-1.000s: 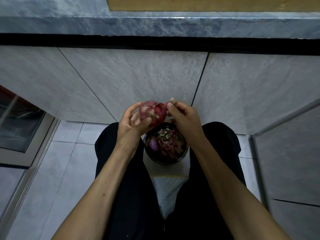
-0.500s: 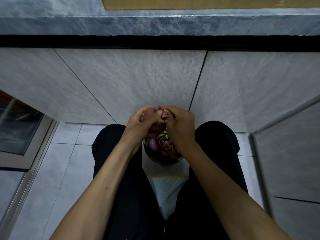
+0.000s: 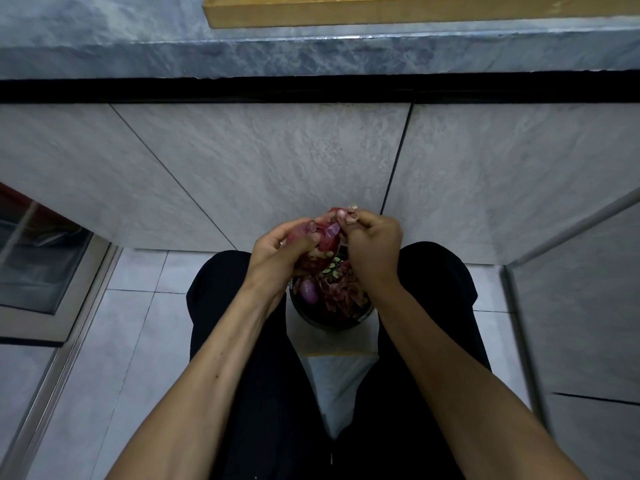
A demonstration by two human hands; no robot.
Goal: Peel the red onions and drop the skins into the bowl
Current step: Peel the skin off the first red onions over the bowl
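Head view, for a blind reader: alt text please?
Left hand holds a red onion over a dark bowl of skins, while the right hand pinches a strip of skin. The person sits facing grey tiles.

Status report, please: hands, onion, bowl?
Left hand grips red onion. Right hand pinches loose skin. Bowl below, holding skins. Nothing blocking.

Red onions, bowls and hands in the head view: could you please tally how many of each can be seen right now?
Red onions: 2, one gripped in the left hand and pulled at by the right hand (red onion), one small peeled onion lying in the bowl
Bowls: 1 (bowl), holding a heap of skins
Hands: 2
Total: 5
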